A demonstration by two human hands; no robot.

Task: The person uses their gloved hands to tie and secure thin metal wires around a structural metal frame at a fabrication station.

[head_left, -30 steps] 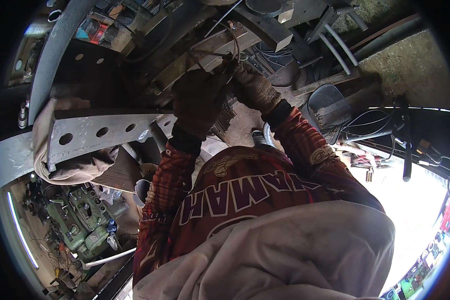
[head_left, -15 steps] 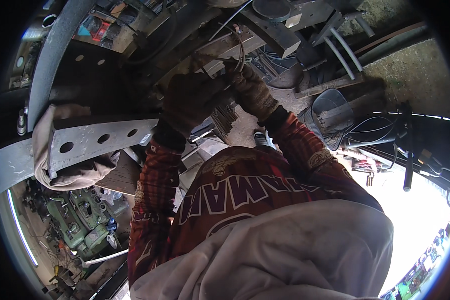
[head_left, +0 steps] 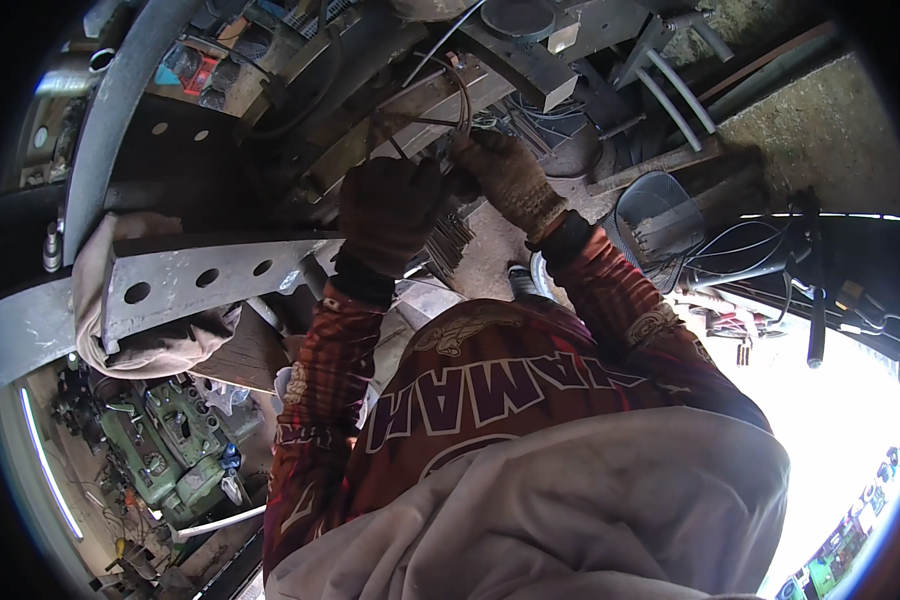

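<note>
Both of my hands wear dirty brown work gloves and meet in front of me at the upper middle. My left hand (head_left: 388,208) is closed, its back toward me, so its fingertips are hidden. Beside it on the right, my right hand (head_left: 508,178) has its fingers curled around the lower end of a thin bent wire (head_left: 467,95). The wire arcs up and over from between the gloves, and darker thin strands run left from it above my left hand. Where these meet the left glove is in shadow.
To the left, a grey steel bar with holes (head_left: 185,280) juts toward me, a beige cloth (head_left: 160,350) hanging over it. A green machine (head_left: 160,445) stands at lower left. At right are a mesh basket (head_left: 660,215) and loose cables (head_left: 730,250). Metal beams (head_left: 530,70) lie ahead.
My hands have shifted slightly down and right in view, and more of the bent wire shows above them. The right glove is now further from the left one's knuckles.
</note>
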